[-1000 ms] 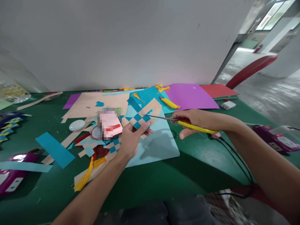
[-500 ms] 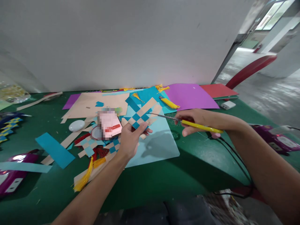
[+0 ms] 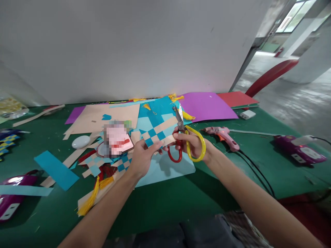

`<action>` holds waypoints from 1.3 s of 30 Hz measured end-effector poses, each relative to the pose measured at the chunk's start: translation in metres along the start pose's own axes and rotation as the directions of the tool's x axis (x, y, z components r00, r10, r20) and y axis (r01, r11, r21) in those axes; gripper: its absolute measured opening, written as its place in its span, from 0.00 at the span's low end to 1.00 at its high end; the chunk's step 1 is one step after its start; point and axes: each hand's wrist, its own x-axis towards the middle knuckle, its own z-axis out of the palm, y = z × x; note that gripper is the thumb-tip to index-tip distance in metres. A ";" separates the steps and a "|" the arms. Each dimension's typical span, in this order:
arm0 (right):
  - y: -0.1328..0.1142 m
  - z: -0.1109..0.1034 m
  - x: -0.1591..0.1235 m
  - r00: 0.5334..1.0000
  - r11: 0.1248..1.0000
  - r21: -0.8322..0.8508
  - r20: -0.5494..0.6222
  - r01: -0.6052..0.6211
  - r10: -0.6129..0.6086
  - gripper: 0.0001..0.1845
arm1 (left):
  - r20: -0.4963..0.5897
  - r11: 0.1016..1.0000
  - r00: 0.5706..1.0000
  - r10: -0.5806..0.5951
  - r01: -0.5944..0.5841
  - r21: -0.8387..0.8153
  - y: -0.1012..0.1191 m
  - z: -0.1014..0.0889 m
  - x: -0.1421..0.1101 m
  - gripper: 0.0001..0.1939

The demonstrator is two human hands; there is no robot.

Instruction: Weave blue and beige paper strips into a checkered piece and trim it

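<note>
My left hand point(image 3: 141, 159) pinches a woven paper piece point(image 3: 158, 131) of blue and tan strips, held up over a light blue sheet point(image 3: 165, 167) on the green table point(image 3: 227, 172). My right hand point(image 3: 192, 144) grips scissors point(image 3: 184, 139) with one red and one yellow handle loop. The blades point up and away, right beside the woven piece's right edge. The fingers of both hands are closed and nearly touch at the tan strip's end.
A pink glue gun point(image 3: 223, 135) with a black cord lies right of my hands. Purple point(image 3: 207, 106), tan point(image 3: 103, 115) and red point(image 3: 238, 98) sheets lie at the back. Paper strips, yellow tassels point(image 3: 89, 201), a white oval object point(image 3: 81, 141) and purple devices point(image 3: 297, 150) are scattered around.
My right hand has swung in from the right and turned the scissors from lying sideways to blades-up beside the woven piece. The glue gun, hidden before by my arm, now shows.
</note>
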 end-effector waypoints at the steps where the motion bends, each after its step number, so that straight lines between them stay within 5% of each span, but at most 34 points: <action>1: 0.002 0.000 0.001 1.000 1.000 0.026 -0.010 0.015 -0.014 0.21 | 0.009 1.000 1.000 0.005 -0.005 0.006 -0.001 0.000 0.000 0.08; 15: 0.003 -0.014 0.002 0.993 0.994 0.010 -0.042 0.110 -0.109 0.21 | 0.062 0.991 0.998 0.008 -0.016 0.135 -0.009 -0.006 0.002 0.06; 24: -0.004 -0.025 0.000 0.924 0.952 -0.207 -0.264 0.227 -0.278 0.27 | 0.002 0.987 1.000 0.011 -0.011 0.163 -0.007 -0.004 0.005 0.09; 32: -0.007 -0.006 -0.010 0.916 0.908 -0.261 -0.149 0.328 -0.373 0.24 | -0.045 0.997 0.999 -0.003 0.007 0.079 -0.005 0.002 0.004 0.14; 39: 0.008 0.005 -0.011 0.933 0.916 -0.198 -0.013 0.350 -0.359 0.20 | 0.056 0.965 0.995 -0.079 0.063 0.254 -0.016 0.005 -0.001 0.17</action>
